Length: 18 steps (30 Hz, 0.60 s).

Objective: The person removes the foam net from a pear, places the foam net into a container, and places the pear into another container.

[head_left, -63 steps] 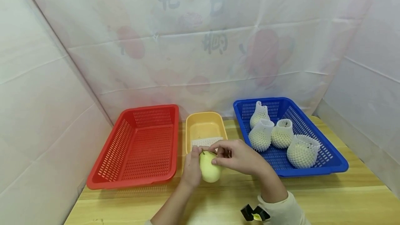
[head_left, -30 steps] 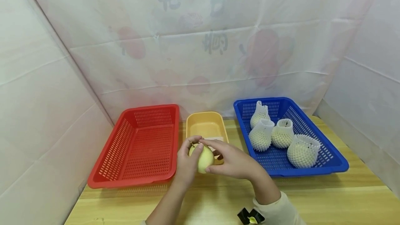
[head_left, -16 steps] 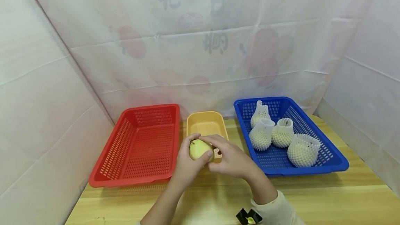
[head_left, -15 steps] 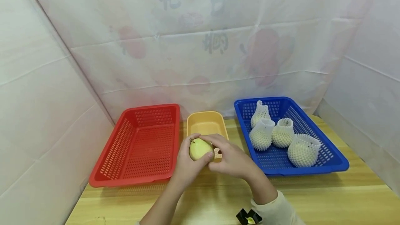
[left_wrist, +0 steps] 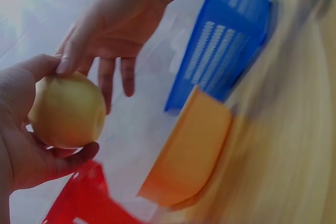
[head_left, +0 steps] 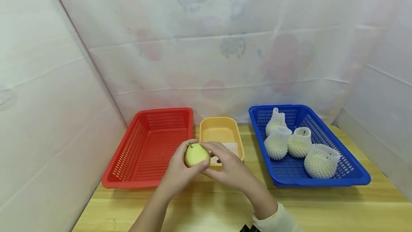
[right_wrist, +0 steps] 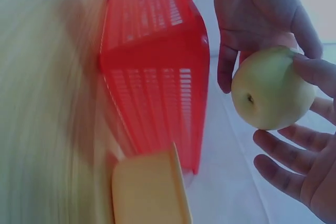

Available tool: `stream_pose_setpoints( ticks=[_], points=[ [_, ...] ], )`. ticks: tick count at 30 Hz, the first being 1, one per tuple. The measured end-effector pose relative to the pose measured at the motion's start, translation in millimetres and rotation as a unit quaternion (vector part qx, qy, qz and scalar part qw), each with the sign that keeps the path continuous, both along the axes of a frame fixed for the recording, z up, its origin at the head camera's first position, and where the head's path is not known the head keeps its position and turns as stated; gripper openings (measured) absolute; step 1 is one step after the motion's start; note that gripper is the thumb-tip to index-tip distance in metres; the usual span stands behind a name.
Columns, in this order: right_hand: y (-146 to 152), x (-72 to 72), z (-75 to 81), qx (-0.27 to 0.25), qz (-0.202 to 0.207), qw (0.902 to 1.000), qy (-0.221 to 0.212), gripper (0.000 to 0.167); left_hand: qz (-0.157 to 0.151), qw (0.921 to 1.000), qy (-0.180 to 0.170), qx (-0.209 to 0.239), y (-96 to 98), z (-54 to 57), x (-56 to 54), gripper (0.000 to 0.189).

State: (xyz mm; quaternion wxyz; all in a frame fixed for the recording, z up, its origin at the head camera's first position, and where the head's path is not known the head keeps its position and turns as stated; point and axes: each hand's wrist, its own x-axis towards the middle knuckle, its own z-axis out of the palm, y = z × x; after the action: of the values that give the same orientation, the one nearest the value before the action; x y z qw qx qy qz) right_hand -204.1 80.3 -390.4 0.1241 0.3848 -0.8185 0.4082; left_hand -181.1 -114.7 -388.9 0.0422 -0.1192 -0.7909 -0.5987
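Observation:
In the head view, a bare yellow-green pear [head_left: 196, 155] with a short stem is held above the table, between the red basket and the yellow tray. My left hand [head_left: 180, 169] grips it from the left, thumb across the near side. From the right, my right hand [head_left: 226, 165] holds it with thumb and index finger, as the right wrist view shows; its other fingers are loosely spread. In that view the pear [right_wrist: 273, 88] shows its blossom end. White foam net [head_left: 231, 149] lies in the yellow tray [head_left: 219, 121], partly hidden by my right hand.
A red basket [head_left: 112, 169] with nothing visible inside stands left on the wooden table [head_left: 206, 207]. To the right, a blue basket [head_left: 322, 182] holds several pears in white foam nets [head_left: 321, 162]. Cloth walls [head_left: 212, 63] enclose the back and sides.
The pear has been turned in my hands, so its stem end points up and away. Both hands have shifted left toward the red basket with it. The head view has swung slightly left.

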Motion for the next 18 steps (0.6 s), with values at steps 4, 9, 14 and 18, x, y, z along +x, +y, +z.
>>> stream_pose_setpoints(
  ticks=[4, 9, 14, 18],
  points=[
    [-13.3, 0.2, -2.3, -0.005, 0.007, 0.9998, -0.017, 0.063, -0.007, 0.9998, 0.001, -0.016, -16.0, 3.9, 0.4, 0.068],
    [-34.5, -2.3, -7.2, -0.006, 0.004, 0.9998, -0.020, 0.068, -0.004, 0.9987, 0.005, -0.051, -37.5, 8.2, -1.0, 0.068],
    [-59.8, -4.5, -10.7, 0.004, -0.009, 0.9999, -0.003, 0.067, -0.001, 0.9942, 0.012, -0.107, -61.4, 14.9, -4.3, 0.062],
    [-74.4, -6.1, -16.4, 0.019, -0.024, 0.9995, -0.003, 0.066, 0.002, 0.9898, -0.009, -0.142, -74.5, 15.2, -8.3, 0.059]
  ],
)
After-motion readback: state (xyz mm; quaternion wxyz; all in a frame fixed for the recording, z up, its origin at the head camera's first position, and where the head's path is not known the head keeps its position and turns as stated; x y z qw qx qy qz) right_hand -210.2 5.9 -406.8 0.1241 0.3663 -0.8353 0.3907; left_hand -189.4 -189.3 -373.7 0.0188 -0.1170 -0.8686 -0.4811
